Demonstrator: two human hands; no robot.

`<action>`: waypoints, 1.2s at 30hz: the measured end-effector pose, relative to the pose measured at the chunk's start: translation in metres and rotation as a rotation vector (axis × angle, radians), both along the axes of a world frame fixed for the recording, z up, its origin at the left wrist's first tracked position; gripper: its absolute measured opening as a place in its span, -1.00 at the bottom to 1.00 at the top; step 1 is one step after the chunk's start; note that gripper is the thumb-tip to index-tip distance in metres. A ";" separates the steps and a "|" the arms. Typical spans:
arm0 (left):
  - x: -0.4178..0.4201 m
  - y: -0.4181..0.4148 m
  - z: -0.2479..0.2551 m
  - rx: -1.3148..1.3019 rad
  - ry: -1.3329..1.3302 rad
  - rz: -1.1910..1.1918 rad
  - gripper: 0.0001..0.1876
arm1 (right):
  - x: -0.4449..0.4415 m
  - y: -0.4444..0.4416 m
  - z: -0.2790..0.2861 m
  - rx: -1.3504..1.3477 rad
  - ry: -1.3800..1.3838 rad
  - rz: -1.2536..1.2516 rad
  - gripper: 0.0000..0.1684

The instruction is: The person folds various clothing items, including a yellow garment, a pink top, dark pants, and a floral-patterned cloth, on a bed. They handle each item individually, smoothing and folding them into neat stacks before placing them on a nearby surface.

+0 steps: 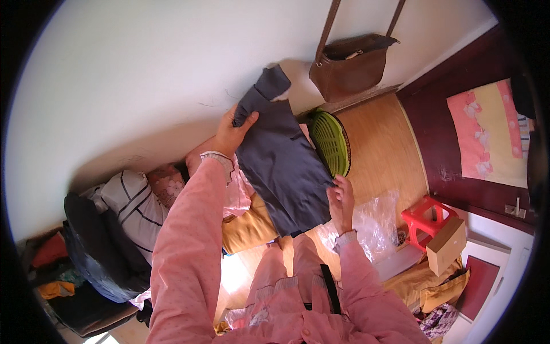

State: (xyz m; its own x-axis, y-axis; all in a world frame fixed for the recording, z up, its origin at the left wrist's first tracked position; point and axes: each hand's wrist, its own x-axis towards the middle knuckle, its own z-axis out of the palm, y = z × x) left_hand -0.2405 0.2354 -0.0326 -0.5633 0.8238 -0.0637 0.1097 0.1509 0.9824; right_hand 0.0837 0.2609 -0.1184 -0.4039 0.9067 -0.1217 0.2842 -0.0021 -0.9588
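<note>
A dark blue-grey folded garment [285,159] is held up in front of me, tilted, its narrow end toward the wall. My left hand [234,129] grips its left edge near the top, thumb lying over the front. At the lower right edge, the fingertips of my right hand [341,195] pinch the cloth. Below the garment lies a mustard-yellow cloth [249,225], with a pink cloth [235,193] beside it. Both are partly hidden by the garment and my left sleeve.
A brown shoulder bag [352,69] hangs against the white wall. Beneath it stands a green plastic basket [331,142]. Clear plastic wrap [374,223] lies on the floor near a red stool [423,219] and a cardboard box [447,247]. Piled bedding [133,206] is at left.
</note>
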 end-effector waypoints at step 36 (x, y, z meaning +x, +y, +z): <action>0.045 -0.034 -0.050 -0.137 0.542 0.043 -0.61 | -0.195 0.096 0.015 -0.832 0.381 0.239 -0.62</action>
State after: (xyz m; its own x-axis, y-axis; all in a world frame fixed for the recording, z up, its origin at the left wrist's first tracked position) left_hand -0.1955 0.2017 -0.0829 -0.5778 0.8041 0.1396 0.5844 0.2883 0.7585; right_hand -0.1108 0.3567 -0.1037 -0.7137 0.4763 -0.5135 0.0333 -0.7092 -0.7042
